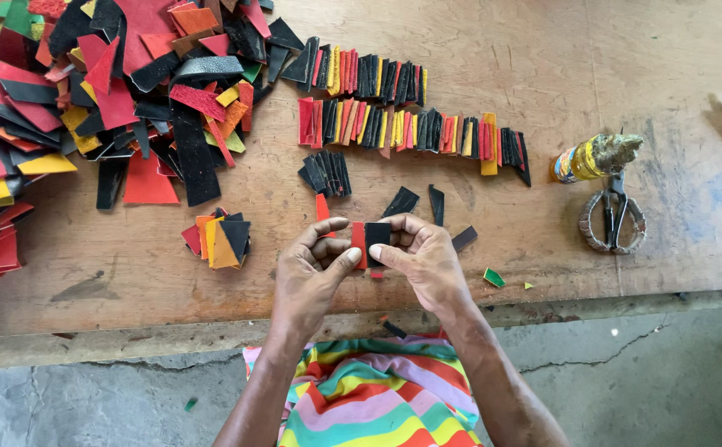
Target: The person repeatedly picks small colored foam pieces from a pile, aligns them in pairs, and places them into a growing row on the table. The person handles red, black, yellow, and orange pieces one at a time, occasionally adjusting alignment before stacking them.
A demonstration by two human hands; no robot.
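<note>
Left hand [311, 265] and right hand [423, 257] both pinch red/black strips [369, 242] together. Risk: thumbs slip, strips shift out of alignment.

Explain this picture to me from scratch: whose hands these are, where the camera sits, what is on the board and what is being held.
There is one picture, taken by a camera worn on a person's head, looking down. The left hand and right hand are that person's own, bare. Together they pinch a small stack of red and black pieces, a grip from both sides. These look like leather offcuts. They hover over a wooden board. On it lie a big heap of scraps at the upper left, two rows of overlapped strips, a small pile of squares, and to the right scissors beside a small bottle.
</note>
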